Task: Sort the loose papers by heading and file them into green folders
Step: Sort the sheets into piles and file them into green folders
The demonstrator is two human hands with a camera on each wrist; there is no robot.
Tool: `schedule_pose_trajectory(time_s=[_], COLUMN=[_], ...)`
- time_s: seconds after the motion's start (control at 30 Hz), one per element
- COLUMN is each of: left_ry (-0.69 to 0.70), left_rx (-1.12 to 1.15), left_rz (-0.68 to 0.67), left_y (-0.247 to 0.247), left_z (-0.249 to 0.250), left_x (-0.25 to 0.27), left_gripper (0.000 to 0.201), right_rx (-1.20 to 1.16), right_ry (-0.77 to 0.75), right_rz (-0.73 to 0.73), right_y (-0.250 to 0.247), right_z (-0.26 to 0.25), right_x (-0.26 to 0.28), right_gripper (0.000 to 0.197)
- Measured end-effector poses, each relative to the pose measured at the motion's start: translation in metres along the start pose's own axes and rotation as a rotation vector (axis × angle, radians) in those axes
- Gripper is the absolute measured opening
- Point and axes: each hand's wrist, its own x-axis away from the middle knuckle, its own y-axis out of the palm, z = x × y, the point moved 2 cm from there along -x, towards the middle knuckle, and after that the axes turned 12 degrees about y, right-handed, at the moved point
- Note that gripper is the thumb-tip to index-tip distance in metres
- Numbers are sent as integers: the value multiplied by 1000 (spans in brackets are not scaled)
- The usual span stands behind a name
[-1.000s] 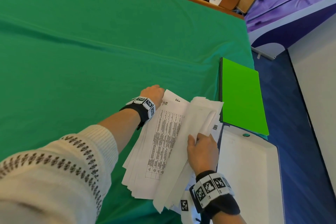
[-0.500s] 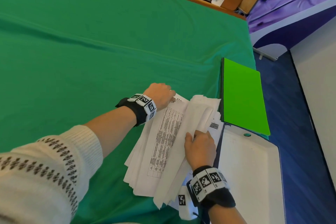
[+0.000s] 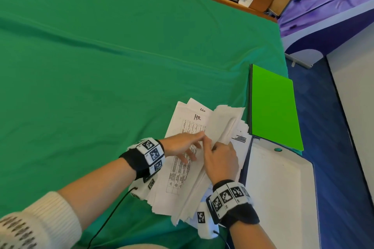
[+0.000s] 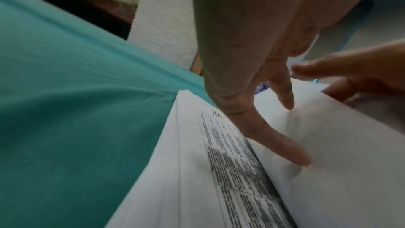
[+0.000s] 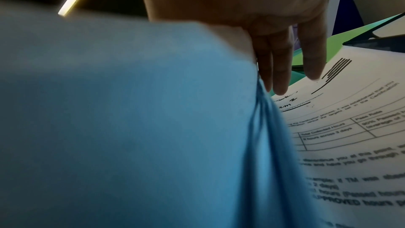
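Observation:
A fanned stack of loose white papers [image 3: 182, 178] lies on the green cloth near its right edge. The top flat sheet [image 4: 230, 153] carries a printed table and a handwritten "HR" heading. My right hand [image 3: 220, 157] holds a bundle of turned-up sheets [image 3: 224, 123] on edge, thumb on one side and straight fingers [image 5: 280, 75] on the other. My left hand [image 3: 192, 143] reaches across the HR sheet with straight fingers [image 4: 282, 146] touching the raised bundle. A bright green folder [image 3: 273, 107] lies shut just right of the stack.
A white tray [image 3: 283, 198] sits at the table's right corner, below the folder. The green cloth [image 3: 101, 77] stretches far left and back. Past the right edge is a blue floor [image 3: 334, 147]. A black cable [image 3: 109, 216] runs from my left wristband.
My left hand left the stack's far top edge and came back to the middle, its fingers now straight against the bundle. "HR" now shows. The right hand stayed put.

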Motion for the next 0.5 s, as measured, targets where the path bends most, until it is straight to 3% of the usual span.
schedule_pose_trajectory(time_s=[0.1, 0.17, 0.23, 0.37, 0.5], left_ry=[38, 38, 13, -71, 5], left_rx=[-344, -672, -799, -895, -999], left_rz=[94, 316, 476, 406, 467], left_y=[-15, -38, -61, -85, -88], left_z=[-1, 0, -1, -1, 7], left_x=[-13, -22, -33, -55, -62], left_gripper=[46, 49, 54, 51, 20], right_rx=[57, 57, 45, 39, 20], right_ry=[-17, -2, 14, 21, 15], right_rz=[3, -10, -8, -11, -12], right_y=[-2, -3, -4, -5, -4], right_z=[4, 7, 10, 16, 20], right_x=[-4, -6, -7, -11, -13], right_gripper=[39, 37, 37, 37, 37])
